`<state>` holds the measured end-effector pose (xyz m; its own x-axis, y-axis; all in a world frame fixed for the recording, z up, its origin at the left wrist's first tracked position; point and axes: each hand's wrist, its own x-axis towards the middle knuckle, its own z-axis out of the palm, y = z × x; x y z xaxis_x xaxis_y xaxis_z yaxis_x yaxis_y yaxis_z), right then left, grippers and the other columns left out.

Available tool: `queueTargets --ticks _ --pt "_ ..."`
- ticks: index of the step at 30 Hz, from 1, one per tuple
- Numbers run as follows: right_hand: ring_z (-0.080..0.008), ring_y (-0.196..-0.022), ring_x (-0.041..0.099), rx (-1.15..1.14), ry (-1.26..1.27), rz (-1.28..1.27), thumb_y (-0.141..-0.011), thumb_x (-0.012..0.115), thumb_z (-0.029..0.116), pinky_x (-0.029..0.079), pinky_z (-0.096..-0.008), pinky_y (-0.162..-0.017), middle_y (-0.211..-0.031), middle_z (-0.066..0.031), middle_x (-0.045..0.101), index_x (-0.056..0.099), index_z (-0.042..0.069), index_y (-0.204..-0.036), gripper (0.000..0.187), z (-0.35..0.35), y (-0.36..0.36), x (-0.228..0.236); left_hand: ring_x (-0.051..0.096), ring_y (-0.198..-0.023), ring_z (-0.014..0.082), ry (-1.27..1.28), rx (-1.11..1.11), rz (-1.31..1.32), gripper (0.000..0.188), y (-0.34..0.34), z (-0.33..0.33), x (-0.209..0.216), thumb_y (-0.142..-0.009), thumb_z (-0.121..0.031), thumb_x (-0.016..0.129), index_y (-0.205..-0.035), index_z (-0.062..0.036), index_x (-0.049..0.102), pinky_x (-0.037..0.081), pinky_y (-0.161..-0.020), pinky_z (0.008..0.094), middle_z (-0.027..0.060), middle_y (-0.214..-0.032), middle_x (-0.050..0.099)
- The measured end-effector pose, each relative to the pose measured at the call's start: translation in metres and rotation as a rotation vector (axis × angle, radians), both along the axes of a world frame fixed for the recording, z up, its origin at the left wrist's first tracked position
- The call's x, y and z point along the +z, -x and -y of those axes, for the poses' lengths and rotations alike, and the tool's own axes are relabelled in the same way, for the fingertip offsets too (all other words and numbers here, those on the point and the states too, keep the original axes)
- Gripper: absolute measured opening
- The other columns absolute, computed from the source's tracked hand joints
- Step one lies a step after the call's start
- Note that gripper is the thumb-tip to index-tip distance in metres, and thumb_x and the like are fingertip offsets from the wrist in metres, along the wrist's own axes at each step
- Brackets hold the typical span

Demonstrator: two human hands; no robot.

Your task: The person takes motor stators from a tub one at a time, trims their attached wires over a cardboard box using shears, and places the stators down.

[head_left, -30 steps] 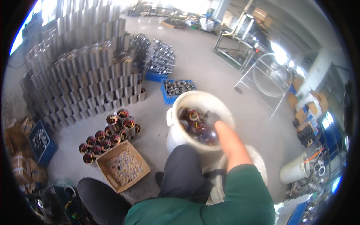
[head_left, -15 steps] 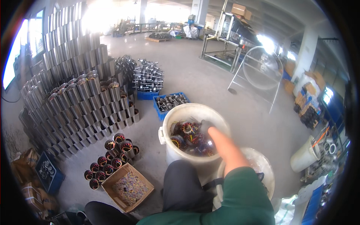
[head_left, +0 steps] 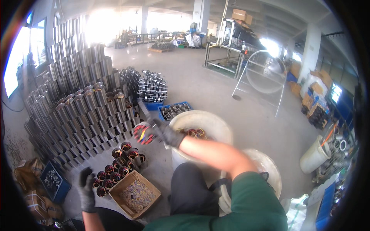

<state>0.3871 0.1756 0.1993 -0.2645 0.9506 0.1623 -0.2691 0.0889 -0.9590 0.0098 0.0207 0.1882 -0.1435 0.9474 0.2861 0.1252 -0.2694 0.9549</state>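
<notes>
My right hand [head_left: 169, 133], in a dark grey glove, reaches left past the rim of a large white bucket [head_left: 224, 133]. It is closed on a motor stator [head_left: 142, 134], a round part with red segments round its face and yellow and blue wires. A blurred grey bar-like piece [head_left: 143, 110] sticks up beside that hand; I cannot make out what it is. More wound parts [head_left: 195, 133] lie inside the bucket. My left hand [head_left: 86, 189], also gloved, is raised empty at the lower left with its fingers apart, near several upright metal cylinders with red-ended windings [head_left: 115, 177].
A wooden box [head_left: 157, 193] of small colourful bits stands before my knees. Stacked metal tubes [head_left: 83, 111] rise at left. Blue crates of metal parts [head_left: 175, 109] stand beyond the bucket. A second white bucket [head_left: 275, 169] is at my right, a stand fan [head_left: 266, 71] farther off.
My right hand has come up out of the bucket and moved left, now with a motor stator in it. My left hand has entered the view at the lower left.
</notes>
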Motion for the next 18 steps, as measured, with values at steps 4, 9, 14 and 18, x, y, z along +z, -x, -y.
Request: queueTargets --ticks 4,9,14,18 --pt "-0.0225 -0.082 0.07 0.395 0.316 -0.18 -0.082 0.067 0.054 0.057 -0.033 -0.079 -0.095 -0.0125 0.07 0.062 0.005 -0.103 0.054 0.073 0.102 0.019 0.06 -0.105 0.022 0.102 -0.396 0.404 0.075 -0.047 -0.019 -0.037 -0.084 -0.048 0.067 -0.14 -0.0068 0.04 0.054 -0.081 0.0359 0.0096 -0.127 0.054" --pt "-0.0087 -0.081 0.054 0.132 -0.12 0.065 -0.082 0.073 0.012 0.047 -0.0267 -0.067 -0.087 0.0021 0.057 0.061 0.01 -0.108 0.028 0.063 0.153 -0.102 0.062 -0.094 0.0157 0.235 -0.245 0.455 0.048 -0.057 -0.01 -0.075 -0.083 -0.033 0.067 -0.12 -0.0058 0.054 0.052 -0.074 0.0283 0.0041 -0.108 0.061" --pt "-0.0133 -0.079 0.064 0.481 0.804 -0.511 -0.084 0.071 0.043 0.051 -0.0285 -0.057 -0.088 -0.0031 0.065 0.059 0.014 -0.108 0.04 0.026 0.134 -0.214 0.057 -0.087 0.0118 0.048 -0.086 0.078 0.045 -0.067 -0.043 -0.131 -0.066 0.004 0.074 -0.101 -0.0088 0.05 0.05 -0.077 0.029 0.0027 -0.096 0.058" --pt "-0.0183 -0.074 0.067 0.308 0.731 -0.388 -0.088 0.065 0.045 0.054 -0.0331 -0.058 -0.089 -0.0046 0.069 0.06 0.013 -0.104 0.036 0.078 0.177 -0.159 0.056 -0.097 0.0167 0.127 -0.088 -0.201 0.055 -0.039 -0.032 -0.187 -0.064 -0.002 0.081 -0.11 -0.006 0.051 0.049 -0.086 0.0348 0.0048 -0.104 0.055"
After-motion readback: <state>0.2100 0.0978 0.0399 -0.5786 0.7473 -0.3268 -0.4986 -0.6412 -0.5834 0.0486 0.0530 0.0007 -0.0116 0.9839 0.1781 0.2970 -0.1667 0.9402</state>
